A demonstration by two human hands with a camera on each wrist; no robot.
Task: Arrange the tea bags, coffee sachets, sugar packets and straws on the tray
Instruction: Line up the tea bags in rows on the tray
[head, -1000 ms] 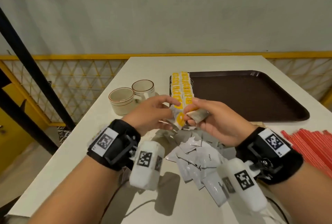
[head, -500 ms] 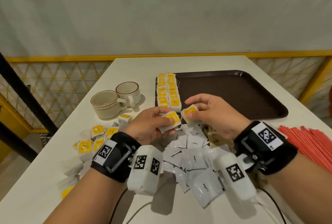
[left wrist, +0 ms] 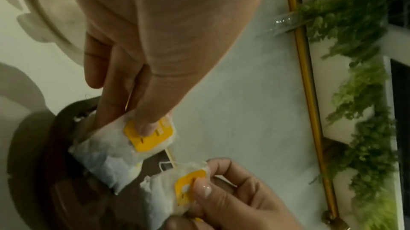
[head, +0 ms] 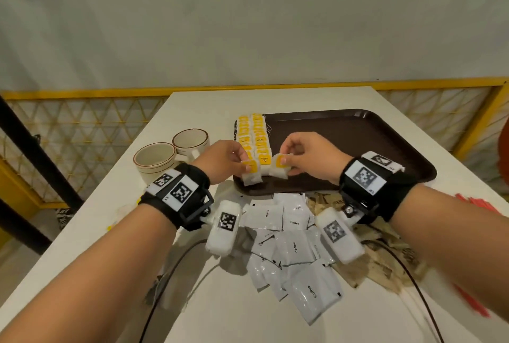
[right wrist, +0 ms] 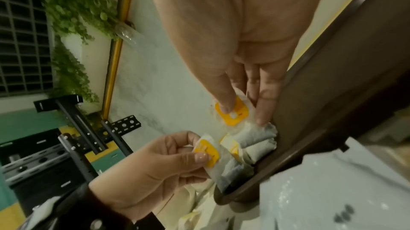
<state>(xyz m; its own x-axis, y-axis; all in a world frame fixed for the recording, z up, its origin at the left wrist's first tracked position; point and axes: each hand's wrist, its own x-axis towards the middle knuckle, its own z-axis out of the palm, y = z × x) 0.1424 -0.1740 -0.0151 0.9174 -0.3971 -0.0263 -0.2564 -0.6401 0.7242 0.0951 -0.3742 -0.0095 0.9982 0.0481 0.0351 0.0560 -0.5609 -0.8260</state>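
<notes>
A dark brown tray (head: pixel 358 133) lies on the white table, with two rows of yellow-tagged tea bags (head: pixel 254 133) along its left edge. My left hand (head: pixel 234 161) pinches one tea bag (head: pixel 251 174) (left wrist: pixel 124 147) by its yellow tag, over the tray's near left corner. Just to its right, my right hand (head: pixel 296 158) pinches a second tea bag (head: pixel 281 167) (right wrist: pixel 241 119) the same way. Both bags hang at the near end of the rows. White coffee sachets (head: pixel 292 246) lie heaped in front of the tray, with brown sugar packets (head: pixel 385 257) to their right. Red straws (head: pixel 479 205) lie at the right edge.
Two cream cups (head: pixel 170 155) stand left of the tray. A yellow railing (head: pixel 82 92) runs behind the table. Cables (head: pixel 170 282) trail across the near table under my wrists.
Both hands moved forward from above the sachet heap to the tray's near left corner, each still holding its tea bag. The view tilted up and the loose tea bags at the left left the frame.
</notes>
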